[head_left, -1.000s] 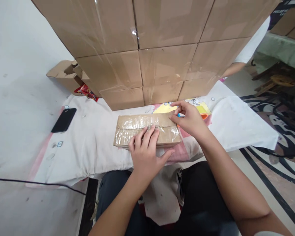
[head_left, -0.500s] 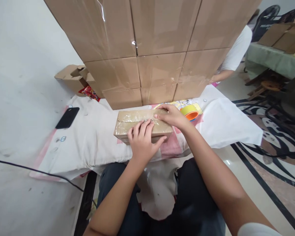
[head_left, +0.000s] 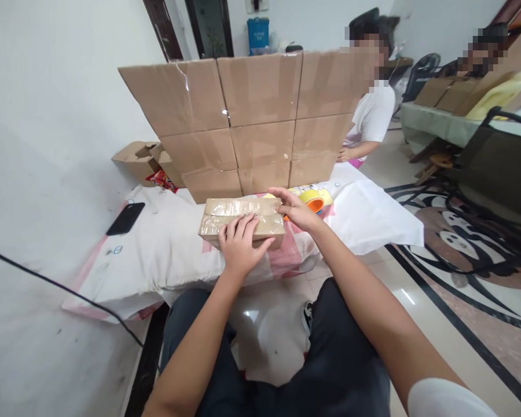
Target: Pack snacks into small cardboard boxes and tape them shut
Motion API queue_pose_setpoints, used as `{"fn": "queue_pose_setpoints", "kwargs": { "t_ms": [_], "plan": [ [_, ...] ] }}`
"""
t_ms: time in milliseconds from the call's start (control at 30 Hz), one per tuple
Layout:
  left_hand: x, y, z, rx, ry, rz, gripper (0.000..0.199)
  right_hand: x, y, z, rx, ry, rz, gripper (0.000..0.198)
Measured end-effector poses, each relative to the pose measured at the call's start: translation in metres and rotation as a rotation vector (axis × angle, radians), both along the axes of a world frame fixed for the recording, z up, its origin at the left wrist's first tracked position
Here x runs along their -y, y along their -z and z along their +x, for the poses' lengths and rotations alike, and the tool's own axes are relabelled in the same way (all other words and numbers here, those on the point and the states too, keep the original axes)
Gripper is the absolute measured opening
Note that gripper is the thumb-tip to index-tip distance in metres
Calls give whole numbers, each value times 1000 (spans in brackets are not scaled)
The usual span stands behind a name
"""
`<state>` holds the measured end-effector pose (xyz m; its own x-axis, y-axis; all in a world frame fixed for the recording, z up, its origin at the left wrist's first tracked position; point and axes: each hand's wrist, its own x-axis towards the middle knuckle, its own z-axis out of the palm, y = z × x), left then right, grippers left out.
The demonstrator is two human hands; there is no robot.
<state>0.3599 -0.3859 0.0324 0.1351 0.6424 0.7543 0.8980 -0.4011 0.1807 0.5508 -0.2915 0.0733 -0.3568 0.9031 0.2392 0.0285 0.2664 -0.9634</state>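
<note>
left hand [head_left: 239,240]: fingers splayed on brown oblong cardboard box [head_left: 242,207]
right hand [head_left: 296,211]: curled, grip unclear
step: seemingly smoothing glossy tape [head_left: 215,223]
next: likely steady pressure

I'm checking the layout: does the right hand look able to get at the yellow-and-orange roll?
Probably yes: the roll lies close beside the right hand, with nothing visible between them.

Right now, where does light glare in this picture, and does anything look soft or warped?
Head view: white glare streaks the tape on the small box; head view: small glints on the cardboard stack, a bright streak on the floor; head view: the yellow container at far right looks soft; head view: the stack's left side slants, probably lens distortion or perspective.
</note>
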Motion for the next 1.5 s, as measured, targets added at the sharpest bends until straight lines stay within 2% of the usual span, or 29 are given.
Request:
{"fn": "queue_pose_setpoints", "kwargs": {
  "t_ms": [133, 233, 333, 467, 633, 700, 800, 900, 967, 1100, 1167, 1267, 1333, 1433, 1500],
  "plan": [
    [7, 3, -6, -35, 41, 12, 52, 15, 2, 19, 46, -149, 0, 72],
    [12, 5, -11, -52, 61, 1, 54, 27, 7, 32, 109, -240, 31, 89],
    [14, 6, -13, -73, 72, -5, 54, 40, 15, 37, 184, -218, 81, 103],
    [16, 9, -17, -92, 69, -7, 54, 54, 24, 37, 178, -163, 140, 107],
    [12, 11, -21, -119, 131, 24, 53, 66, 35, 35, 425, -61, 430, 138],
    [10, 14, -21, -138, 147, 31, 54, 70, 41, 33, 479, 28, 510, 137],
    [10, 23, -20, -152, 147, 71, 56, 79, 45, 32, 480, 107, 592, 123],
    [15, 38, -16, -124, 124, 205, 50, 96, 34, 43, 403, 134, 592, 110],
    [19, 45, -13, -101, 115, 275, 44, 108, 19, 63, 306, 241, 567, 107],
    [23, 45, -6, -153, 213, 210, 37, 117, -9, 140, 162, 795, 562, 106],
    [20, 43, -2, -177, 267, 167, 29, 109, -11, 187, 169, 970, 531, 106],
    [9, 45, 4, -184, 285, 72, 14, 89, 6, 247, 344, 1189, 400, 113],
    [0, 52, 10, -194, 300, -32, 15, 73, 26, 272, 482, 1272, 309, 113],
    [-12, 64, 20, -234, 393, -203, 22, 45, 54, 288, 534, 1314, 196, 116],
    [-17, 68, 25, -243, 449, -300, 23, 20, 67, 291, 521, 1296, 170, 120]
  ]
}}
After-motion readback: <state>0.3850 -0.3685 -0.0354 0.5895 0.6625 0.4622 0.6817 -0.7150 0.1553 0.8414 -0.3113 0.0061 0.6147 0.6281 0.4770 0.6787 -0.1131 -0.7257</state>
